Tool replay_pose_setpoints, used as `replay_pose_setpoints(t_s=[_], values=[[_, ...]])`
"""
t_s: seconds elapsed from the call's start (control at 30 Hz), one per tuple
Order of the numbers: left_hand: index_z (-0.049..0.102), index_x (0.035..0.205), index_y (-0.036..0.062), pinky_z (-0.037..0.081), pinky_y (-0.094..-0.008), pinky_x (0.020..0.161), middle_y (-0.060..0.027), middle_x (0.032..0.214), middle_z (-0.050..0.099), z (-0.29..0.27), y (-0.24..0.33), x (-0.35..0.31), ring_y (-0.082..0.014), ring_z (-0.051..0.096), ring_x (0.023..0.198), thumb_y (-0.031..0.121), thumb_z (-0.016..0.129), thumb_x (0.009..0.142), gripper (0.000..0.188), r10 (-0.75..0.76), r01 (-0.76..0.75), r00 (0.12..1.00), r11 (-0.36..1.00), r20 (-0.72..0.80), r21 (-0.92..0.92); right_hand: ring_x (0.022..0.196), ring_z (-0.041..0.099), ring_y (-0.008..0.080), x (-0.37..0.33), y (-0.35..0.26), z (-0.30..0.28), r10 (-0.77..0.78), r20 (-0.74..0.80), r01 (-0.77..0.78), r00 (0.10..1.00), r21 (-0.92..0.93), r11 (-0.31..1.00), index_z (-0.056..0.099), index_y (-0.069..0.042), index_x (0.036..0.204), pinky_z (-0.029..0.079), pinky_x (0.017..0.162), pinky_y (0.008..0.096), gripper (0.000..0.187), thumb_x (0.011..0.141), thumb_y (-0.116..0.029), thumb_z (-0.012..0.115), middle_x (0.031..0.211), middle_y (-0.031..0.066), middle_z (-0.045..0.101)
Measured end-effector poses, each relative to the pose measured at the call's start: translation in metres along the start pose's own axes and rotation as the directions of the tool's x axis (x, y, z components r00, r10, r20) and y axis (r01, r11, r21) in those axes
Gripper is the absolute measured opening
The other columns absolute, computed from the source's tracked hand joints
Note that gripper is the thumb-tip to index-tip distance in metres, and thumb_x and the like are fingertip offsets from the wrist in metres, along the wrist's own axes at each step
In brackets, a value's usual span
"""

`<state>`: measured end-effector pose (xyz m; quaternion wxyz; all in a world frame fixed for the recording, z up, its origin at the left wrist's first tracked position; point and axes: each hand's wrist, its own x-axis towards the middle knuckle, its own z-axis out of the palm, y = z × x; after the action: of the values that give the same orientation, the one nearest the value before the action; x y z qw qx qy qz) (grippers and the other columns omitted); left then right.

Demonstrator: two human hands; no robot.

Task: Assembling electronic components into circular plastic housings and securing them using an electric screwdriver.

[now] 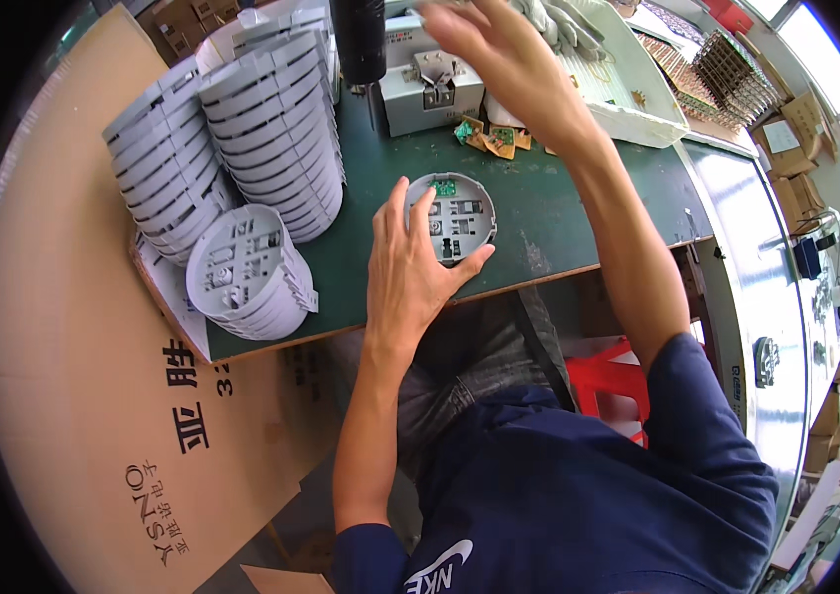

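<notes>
A round grey plastic housing (pixel 465 213) lies on the green table, its inner side facing up. My left hand (pixel 405 247) grips it, with the thumb at the near rim and the fingers over the left side. One fingertip is beside a small green circuit board (pixel 446 186) at the housing's far edge. My right hand (pixel 484 40) is raised at the top of the view, close to the black cylindrical tool (pixel 359 45) hanging there. Motion smears its fingers and the frame's edge cuts it off, so any hold stays unclear.
Tall stacks of grey housings (pixel 271 134) and a shorter stack (pixel 247 267) stand at the left. Behind is a grey metal box (pixel 430 94) with a mechanism on its front. Small circuit boards (pixel 499 139) lie beside it. A white tray (pixel 638 124) holds gloves (pixel 564 25).
</notes>
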<state>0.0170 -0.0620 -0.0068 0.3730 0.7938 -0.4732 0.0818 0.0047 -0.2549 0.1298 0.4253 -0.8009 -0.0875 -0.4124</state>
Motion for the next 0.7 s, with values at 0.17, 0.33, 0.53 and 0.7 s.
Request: replay_pose_setpoints(t_s=[0.17,0.33,0.53,0.7], values=[[0.054,0.136,-0.0047,0.045,-0.0494,0.108,-0.0264,0.15,0.043,-0.001,-0.001,-0.002,-0.0421,0.047,0.131,0.056,0.081,0.079,0.088,-0.001,0.001,1.0,1.0,0.019,-0.004,0.1,0.061,0.0157,0.059,-0.074,0.045,0.225,-0.047,-0.229,0.973,-0.27,0.935,0.055,0.007,0.133,0.05,0.088,0.0282,0.062,0.104,-0.048,0.062,0.11,0.0119,0.065],[0.053,0.137,-0.0039,0.045,-0.0491,0.108,-0.0256,0.151,0.043,-0.004,-0.001,-0.002,-0.0419,0.047,0.131,0.056,0.082,0.078,0.089,-0.03,0.031,0.999,0.999,0.041,-0.033,0.095,0.064,0.0162,0.076,-0.011,0.019,0.154,0.244,-0.229,0.958,0.319,0.92,0.055,0.007,0.129,0.052,0.085,0.0286,0.07,0.094,-0.05,0.074,0.107,0.0112,0.067],[0.053,0.138,-0.0031,0.045,-0.0492,0.109,-0.0245,0.152,0.042,-0.007,-0.002,-0.001,-0.0419,0.047,0.132,0.056,0.083,0.078,0.09,-0.045,0.047,0.997,0.998,0.062,-0.035,0.067,0.064,0.0131,0.06,0.002,-0.007,0.214,-0.119,-0.134,0.969,0.473,0.871,0.057,0.002,0.112,0.054,0.061,0.0283,0.034,0.097,-0.026,0.069,0.087,0.0081,0.066],[0.053,0.138,-0.0028,0.045,-0.0496,0.109,-0.0246,0.151,0.042,-0.005,-0.001,0.0,-0.0419,0.046,0.133,0.056,0.083,0.078,0.089,-0.051,0.053,0.997,0.998,0.057,-0.043,0.056,0.056,0.0093,0.073,0.016,0.006,0.15,-0.25,-0.056,0.957,0.346,0.936,0.057,-0.003,0.098,0.047,0.053,0.0278,0.023,0.096,-0.021,0.07,0.066,0.001,0.058]])
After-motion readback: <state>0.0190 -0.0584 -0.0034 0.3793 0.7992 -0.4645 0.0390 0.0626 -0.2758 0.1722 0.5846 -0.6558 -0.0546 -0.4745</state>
